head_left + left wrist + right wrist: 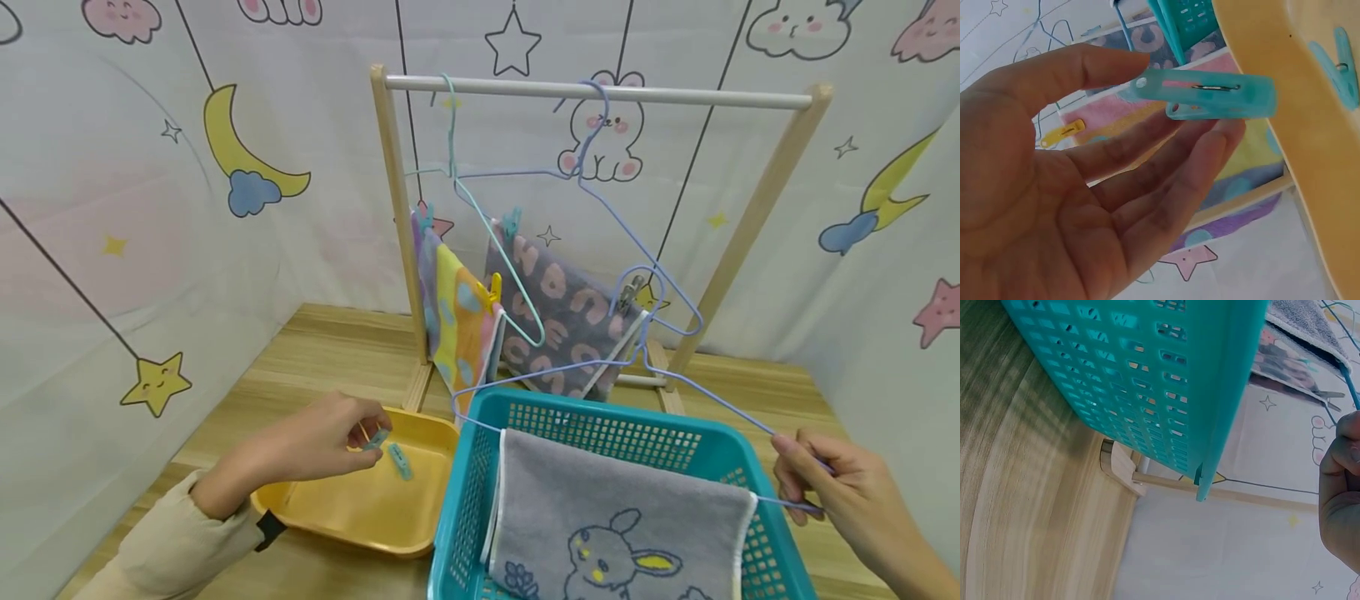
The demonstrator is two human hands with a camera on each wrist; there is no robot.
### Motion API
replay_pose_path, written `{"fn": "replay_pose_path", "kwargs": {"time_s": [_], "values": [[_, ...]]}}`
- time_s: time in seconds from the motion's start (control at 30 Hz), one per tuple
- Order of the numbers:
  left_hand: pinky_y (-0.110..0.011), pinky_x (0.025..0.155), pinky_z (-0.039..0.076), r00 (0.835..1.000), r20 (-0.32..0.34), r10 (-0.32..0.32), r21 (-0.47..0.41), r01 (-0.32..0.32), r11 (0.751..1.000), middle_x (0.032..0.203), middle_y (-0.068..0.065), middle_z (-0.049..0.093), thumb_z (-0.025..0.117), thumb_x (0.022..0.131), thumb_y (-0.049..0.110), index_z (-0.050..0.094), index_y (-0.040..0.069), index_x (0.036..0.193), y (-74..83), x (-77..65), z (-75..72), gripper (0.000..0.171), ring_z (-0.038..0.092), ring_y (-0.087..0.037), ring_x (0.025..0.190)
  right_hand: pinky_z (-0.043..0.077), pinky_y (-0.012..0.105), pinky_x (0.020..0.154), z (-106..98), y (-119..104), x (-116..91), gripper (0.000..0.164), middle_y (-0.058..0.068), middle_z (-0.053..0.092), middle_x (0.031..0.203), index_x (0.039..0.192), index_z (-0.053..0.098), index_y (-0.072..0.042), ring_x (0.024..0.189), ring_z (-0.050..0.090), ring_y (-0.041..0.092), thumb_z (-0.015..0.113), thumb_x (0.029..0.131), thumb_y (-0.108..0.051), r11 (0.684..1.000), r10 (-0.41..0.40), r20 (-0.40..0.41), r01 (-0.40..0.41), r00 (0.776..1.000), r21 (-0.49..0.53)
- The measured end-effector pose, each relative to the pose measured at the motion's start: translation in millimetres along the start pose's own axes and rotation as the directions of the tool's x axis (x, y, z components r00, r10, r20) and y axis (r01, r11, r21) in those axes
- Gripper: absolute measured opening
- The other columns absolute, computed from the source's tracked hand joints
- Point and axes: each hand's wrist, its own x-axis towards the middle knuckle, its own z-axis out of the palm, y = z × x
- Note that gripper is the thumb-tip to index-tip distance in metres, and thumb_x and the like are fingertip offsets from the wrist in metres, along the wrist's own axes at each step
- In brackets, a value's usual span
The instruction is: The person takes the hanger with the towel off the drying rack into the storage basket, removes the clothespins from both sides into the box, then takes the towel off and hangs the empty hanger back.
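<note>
My left hand [330, 437] pinches a teal clothespin [1210, 94] between thumb and fingers, above the yellow tray [352, 521]. Another teal clothespin [401, 462] lies in that tray. On the right, my right hand [836, 483] grips one end of a lavender wire hanger [708, 392]. Over the hanger's lower bar drapes a grey towel [622, 517] with a rabbit on it, above the teal basket [750, 454]. In the right wrist view only part of the right hand [1342, 487] shows, at the right edge.
Behind the basket stands a rack with a white rail [697, 97]. From it hang a mint hanger [491, 229] with a striped towel [450, 308] and a lavender hanger [630, 233] with a grey-pink towel [551, 317]. A yellow clothespin [493, 289] clips the striped towel.
</note>
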Motion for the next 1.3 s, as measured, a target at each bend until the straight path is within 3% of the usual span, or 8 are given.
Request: {"fn": "replay_pose_path", "kwargs": {"time_s": [0.23,0.47,0.67,0.9,1.07,1.2,1.3], "values": [[-0.026,0.069,0.055,0.999,0.027,-0.047,-0.024,0.047,0.999,0.092,-0.002,0.067,0.074,0.090,0.018,0.067,0.000,0.111,-12.1,0.4,2.4,0.029,0.064,-0.011,0.079,0.036,0.033,0.038,-0.2,1.7,-4.2,0.038,0.003,0.049,0.058,0.068,0.048,-0.009,0.045,0.048,0.021,0.046,0.106,-0.005,1.000,0.020,-0.008,-0.020,1.000,-0.009],[-0.028,0.070,0.056,1.000,0.016,-0.012,-0.019,0.012,1.000,0.090,0.001,0.068,0.074,0.092,0.024,0.067,0.000,0.110,-14.3,6.9,2.6,0.031,0.065,-0.010,0.079,0.037,0.034,0.038,-1.7,2.2,-6.1,0.039,0.004,0.049,0.058,0.068,0.047,-0.009,0.045,0.047,0.022,0.046,0.106,-0.005,1.000,0.026,-0.014,-0.026,1.000,-0.006],[-0.028,0.070,0.056,1.000,0.001,0.014,-0.005,-0.014,1.000,0.086,0.007,0.068,0.073,0.092,0.029,0.068,0.002,0.110,-3.6,14.5,1.4,0.033,0.063,-0.006,0.078,0.036,0.034,0.039,-1.9,2.8,-7.4,0.038,0.004,0.049,0.059,0.068,0.048,-0.009,0.046,0.048,0.021,0.047,0.106,-0.006,0.999,0.036,-0.018,-0.036,0.999,-0.014],[-0.027,0.071,0.056,0.993,0.026,0.117,0.001,-0.117,0.993,0.089,0.009,0.069,0.072,0.093,0.033,0.069,0.009,0.107,22.4,25.9,0.4,0.029,0.064,-0.006,0.078,0.037,0.035,0.038,-0.2,-1.2,-4.4,0.038,0.006,0.050,0.058,0.069,0.049,-0.009,0.044,0.049,0.023,0.045,0.106,-0.003,0.999,0.014,0.007,-0.015,1.000,0.045],[-0.026,0.073,0.056,0.965,0.076,0.251,-0.049,-0.248,0.968,0.091,0.011,0.067,0.072,0.094,0.030,0.069,0.013,0.108,45.7,42.6,3.9,0.023,0.063,-0.002,0.079,0.037,0.035,0.037,0.3,-3.1,-3.8,0.038,0.005,0.050,0.058,0.069,0.048,-0.009,0.044,0.050,0.022,0.045,0.106,-0.001,0.999,0.000,0.006,0.000,1.000,0.046],[-0.024,0.076,0.055,0.921,0.081,0.382,-0.093,-0.374,0.923,0.092,0.012,0.067,0.068,0.097,0.025,0.068,0.012,0.111,65.1,59.1,10.8,0.019,0.062,0.002,0.081,0.037,0.034,0.037,0.1,-4.6,-4.1,0.038,0.004,0.050,0.058,0.069,0.048,-0.009,0.044,0.050,0.021,0.044,0.106,-0.001,0.999,-0.011,0.002,0.011,1.000,0.037],[-0.020,0.081,0.053,0.882,0.066,0.467,-0.051,-0.464,0.884,0.101,0.007,0.068,0.064,0.100,0.023,0.068,0.010,0.114,80.5,71.7,16.1,0.020,0.062,-0.001,0.090,0.038,0.034,0.037,-0.1,-6.0,-4.3,0.038,0.004,0.050,0.058,0.069,0.048,-0.009,0.044,0.050,0.021,0.045,0.106,-0.001,0.999,-0.016,-0.002,0.016,1.000,0.034]]}}
